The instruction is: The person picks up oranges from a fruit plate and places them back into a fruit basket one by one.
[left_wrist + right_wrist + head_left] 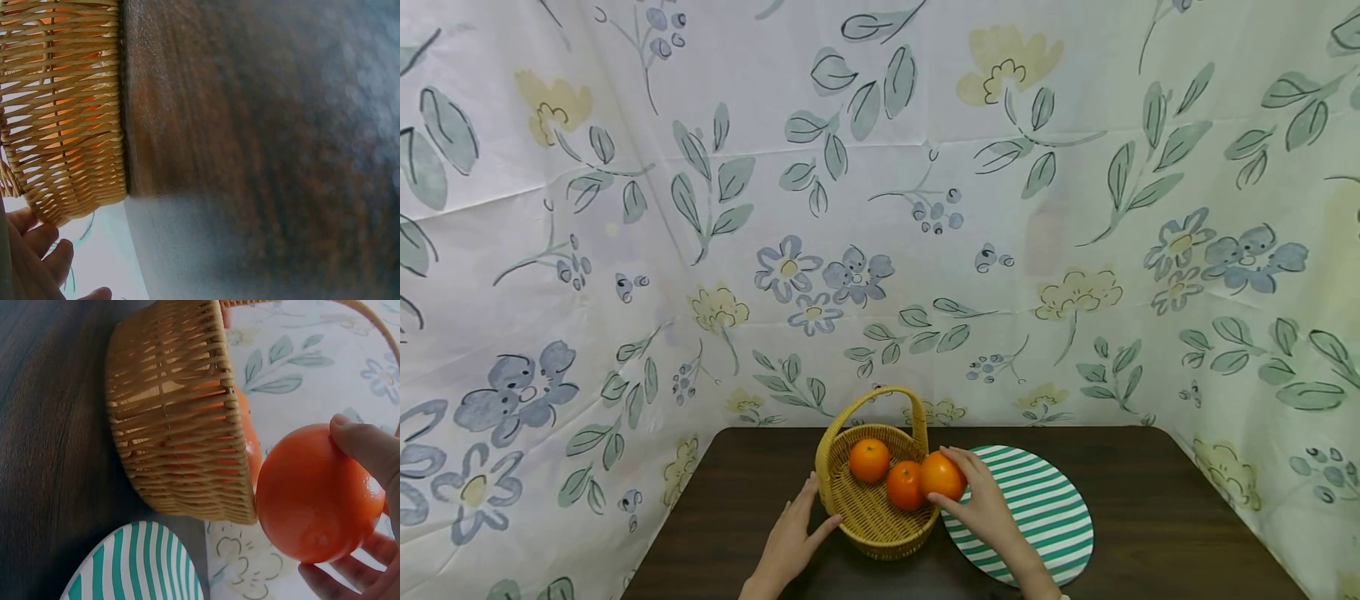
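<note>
My right hand grips an orange between thumb and fingers at the right rim of a wicker basket. In the right wrist view the held orange is beside the basket's rim, thumb on one side and fingers on the other. Two more oranges lie inside: one at the back left, another next to the held one. My left hand touches the basket's left side with extended fingers and thumb spread apart. Through the weave in the left wrist view, orange patches show behind the basket wall.
Right of the basket lies a round placemat with green and white stripes, partly under my right forearm. The dark wooden table carries everything. Floral cloth hangs behind the table and along both sides. The basket's arched handle stands upright.
</note>
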`<control>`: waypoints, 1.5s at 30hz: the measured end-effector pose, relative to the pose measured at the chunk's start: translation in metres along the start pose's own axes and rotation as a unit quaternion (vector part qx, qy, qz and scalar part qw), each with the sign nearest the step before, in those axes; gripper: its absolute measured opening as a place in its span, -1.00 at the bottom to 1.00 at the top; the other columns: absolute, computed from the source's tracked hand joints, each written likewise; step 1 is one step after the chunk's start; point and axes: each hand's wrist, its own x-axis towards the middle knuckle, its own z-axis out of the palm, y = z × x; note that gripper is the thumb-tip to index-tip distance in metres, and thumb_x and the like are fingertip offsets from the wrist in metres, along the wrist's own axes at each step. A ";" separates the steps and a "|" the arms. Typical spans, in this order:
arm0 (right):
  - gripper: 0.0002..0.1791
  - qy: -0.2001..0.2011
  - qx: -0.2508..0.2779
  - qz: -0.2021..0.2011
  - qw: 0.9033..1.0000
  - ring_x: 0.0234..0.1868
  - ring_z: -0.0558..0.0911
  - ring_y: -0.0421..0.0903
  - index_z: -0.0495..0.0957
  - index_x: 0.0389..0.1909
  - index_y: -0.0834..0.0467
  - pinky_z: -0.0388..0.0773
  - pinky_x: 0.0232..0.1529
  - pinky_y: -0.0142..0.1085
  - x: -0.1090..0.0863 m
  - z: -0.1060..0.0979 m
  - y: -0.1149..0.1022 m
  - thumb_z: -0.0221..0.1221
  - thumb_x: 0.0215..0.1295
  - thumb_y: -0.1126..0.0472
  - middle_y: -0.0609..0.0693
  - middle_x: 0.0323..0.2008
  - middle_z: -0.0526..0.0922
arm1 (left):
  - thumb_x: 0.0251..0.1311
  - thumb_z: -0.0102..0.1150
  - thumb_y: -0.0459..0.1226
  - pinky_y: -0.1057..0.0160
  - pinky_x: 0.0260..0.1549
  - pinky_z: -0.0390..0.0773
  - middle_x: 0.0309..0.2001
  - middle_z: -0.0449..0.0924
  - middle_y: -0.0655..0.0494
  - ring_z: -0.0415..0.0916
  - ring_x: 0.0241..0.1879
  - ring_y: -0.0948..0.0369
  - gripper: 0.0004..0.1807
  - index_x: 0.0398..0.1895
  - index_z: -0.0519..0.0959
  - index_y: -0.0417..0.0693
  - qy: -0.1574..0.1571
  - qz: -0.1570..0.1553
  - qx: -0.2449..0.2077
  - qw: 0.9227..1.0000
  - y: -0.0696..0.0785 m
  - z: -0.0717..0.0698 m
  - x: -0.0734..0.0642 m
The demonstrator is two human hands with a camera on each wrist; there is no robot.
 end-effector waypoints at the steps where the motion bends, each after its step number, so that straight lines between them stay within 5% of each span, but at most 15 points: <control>1: -0.28 -0.001 -0.004 -0.001 1.000 0.09 0.47 0.01 0.43 0.18 -0.12 0.57 -0.10 -0.08 0.000 0.001 0.000 0.43 -0.10 0.01 -0.03 0.14 0.44 | 0.16 0.03 0.20 -0.25 0.26 0.04 0.44 0.00 0.03 0.06 0.38 0.04 -0.14 0.45 0.03 0.08 -0.001 0.000 -0.001 1.000 0.000 0.000 0.000; 13: -0.28 -0.017 0.008 -0.007 1.000 0.05 0.50 -0.04 0.46 0.18 0.00 0.59 -0.11 -0.16 0.004 0.010 -0.010 0.43 -0.10 0.01 -0.05 0.13 0.43 | 0.17 0.02 0.19 -0.26 0.25 0.04 0.44 0.01 0.01 0.06 0.38 0.05 -0.14 0.45 0.03 0.07 -0.001 0.002 0.000 1.000 -0.002 0.001 0.000; 26: -0.29 -0.042 0.003 -0.020 0.999 0.10 0.46 -0.02 0.41 0.19 -0.15 0.56 -0.08 -0.09 0.004 0.024 -0.025 0.40 -0.06 -0.05 -0.05 0.14 0.42 | 0.16 0.01 0.21 -0.25 0.26 0.03 0.44 0.00 0.02 0.04 0.39 0.07 -0.14 0.45 0.03 0.07 -0.005 -0.005 0.002 1.000 -0.003 0.003 0.001; 45: -0.29 -0.054 -0.012 -0.084 0.995 0.09 0.48 -0.03 0.42 0.20 -0.01 0.55 -0.06 -0.08 -0.002 0.044 -0.032 0.38 -0.04 -0.06 -0.05 0.14 0.43 | 0.17 0.02 0.19 -0.25 0.26 0.03 0.44 -0.01 0.05 0.05 0.39 0.07 -0.15 0.45 0.03 0.08 0.000 -0.001 0.001 1.000 -0.003 0.001 0.001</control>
